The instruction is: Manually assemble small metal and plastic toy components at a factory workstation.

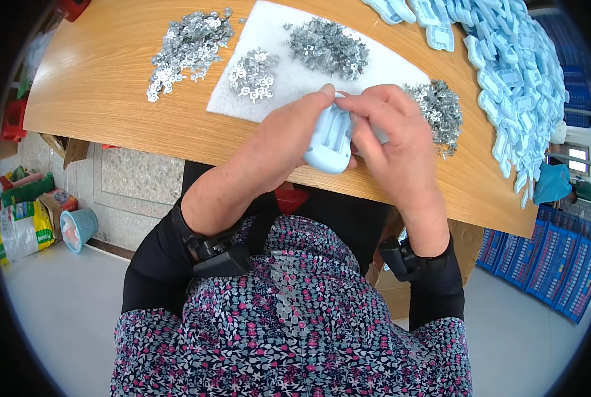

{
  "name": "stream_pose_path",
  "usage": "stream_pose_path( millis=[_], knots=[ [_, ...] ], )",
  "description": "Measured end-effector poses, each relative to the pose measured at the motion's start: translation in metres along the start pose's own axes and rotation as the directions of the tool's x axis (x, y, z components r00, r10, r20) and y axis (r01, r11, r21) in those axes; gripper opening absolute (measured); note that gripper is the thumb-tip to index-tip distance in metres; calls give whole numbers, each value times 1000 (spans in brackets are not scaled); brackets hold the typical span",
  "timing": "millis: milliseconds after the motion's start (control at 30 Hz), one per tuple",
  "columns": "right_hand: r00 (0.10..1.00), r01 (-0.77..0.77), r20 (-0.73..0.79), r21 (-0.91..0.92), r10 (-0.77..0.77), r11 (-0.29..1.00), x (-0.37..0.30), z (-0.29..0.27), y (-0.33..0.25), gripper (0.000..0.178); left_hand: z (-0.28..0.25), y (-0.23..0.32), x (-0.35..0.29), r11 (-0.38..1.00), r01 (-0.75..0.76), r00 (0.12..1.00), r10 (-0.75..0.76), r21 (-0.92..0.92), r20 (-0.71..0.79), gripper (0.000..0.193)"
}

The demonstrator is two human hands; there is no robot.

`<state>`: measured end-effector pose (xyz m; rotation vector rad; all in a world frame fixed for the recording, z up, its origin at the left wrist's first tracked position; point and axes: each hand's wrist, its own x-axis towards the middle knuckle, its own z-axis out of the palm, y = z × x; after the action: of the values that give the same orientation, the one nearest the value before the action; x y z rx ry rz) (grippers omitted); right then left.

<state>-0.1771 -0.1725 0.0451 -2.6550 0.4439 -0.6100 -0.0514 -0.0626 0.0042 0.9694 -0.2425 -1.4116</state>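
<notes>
Your left hand (pixel 279 142) and your right hand (pixel 391 132) meet over the near edge of the bench (pixel 103 79), both closed around one pale blue plastic case (pixel 328 142). The case is held just above the near edge, its open ribbed side facing up toward you. Your left hand grips it from the left, thumb pressed along the top end and the other fingers hidden beneath. Your right hand covers the case's right side, fingers curled and pressed together over its upper end; whether they pinch a small metal part there you cannot tell, because the fingers hide the spot.

A white mat (pixel 289 79) lies on the bench just beyond your hands. On it sit a small pile of metal clips (pixel 252 74) toward its left side and a larger darker pile (pixel 328 46) toward its far edge. A third pile (pixel 438 109) lies just right of your right hand, partly off the mat's right corner. A loose scatter of shiny clips (pixel 186 46) spreads over the bare wood left of the mat, near the far edge. A big heap of pale blue cases (pixel 507 66) fills the bench's far right corner and runs down its right edge. A black band sits on each wrist.
</notes>
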Motion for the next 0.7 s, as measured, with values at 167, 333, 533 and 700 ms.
stream_pose_path(
  millis=[167, 333, 533, 700],
  knots=[
    [998, 36, -49, -55, -38, 998, -3, 3, 1, 31, -4, -3, 2, 999, 1, 1000, -1, -46, -10, 47],
    [996, 75, -29, -94, -78, 993, -4, 5, 3, 31, -8, -4, 4, 999, -18, 1000, 19, -49, 19, 48],
    [996, 92, -5, -121, -93, 988, -2, -1, 6, 30, -2, 0, 0, 995, 2, 1000, -1, -99, 14, 47],
    [997, 75, 14, -105, -74, 992, -5, 0, 5, 33, -2, 2, 0, 994, 18, 999, -15, -105, 28, 47]
  ],
)
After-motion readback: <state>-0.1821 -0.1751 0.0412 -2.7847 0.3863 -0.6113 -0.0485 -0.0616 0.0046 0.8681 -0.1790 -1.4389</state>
